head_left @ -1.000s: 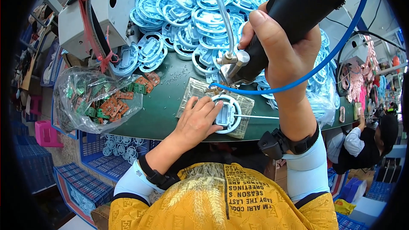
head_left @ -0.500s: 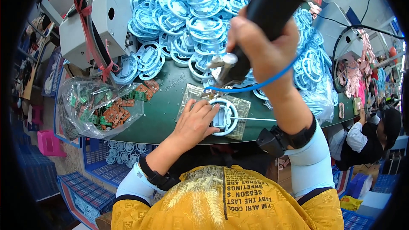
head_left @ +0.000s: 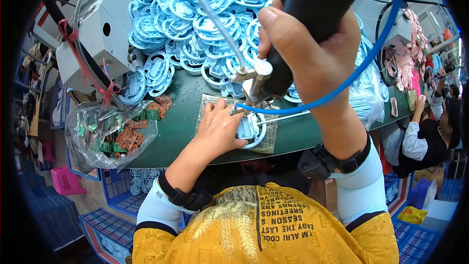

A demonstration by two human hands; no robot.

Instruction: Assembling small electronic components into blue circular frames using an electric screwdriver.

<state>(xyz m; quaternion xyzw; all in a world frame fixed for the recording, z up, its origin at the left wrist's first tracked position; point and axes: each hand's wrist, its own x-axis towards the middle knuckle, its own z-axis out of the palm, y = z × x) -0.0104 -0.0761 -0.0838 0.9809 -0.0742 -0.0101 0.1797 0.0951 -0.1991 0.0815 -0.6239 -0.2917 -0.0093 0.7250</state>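
Note:
My right hand is wrapped round a thick black power screwdriver, tilted with its metal nose pointing down. A blue hose curves from that nose past my wrist. Beneath the tip lies a light blue ring-shaped plastic part on a clear-wrapped pad. My left hand holds the part at its left side, thumb near the lower edge and fingers by the top. The nose and my fingers hide the part's upper area, so I cannot tell whether the tip touches it. A thin pale cord runs right from the part.
Many light blue parts are heaped behind my hands on the green table. To the left, a clear bag holds small green and orange circuit boards, beside a grey metal box. A co-worker sits at far right.
The screwdriver's nose has come down and left toward the part, and now covers its top. My left hand stays on the part. The whole view has shifted a little.

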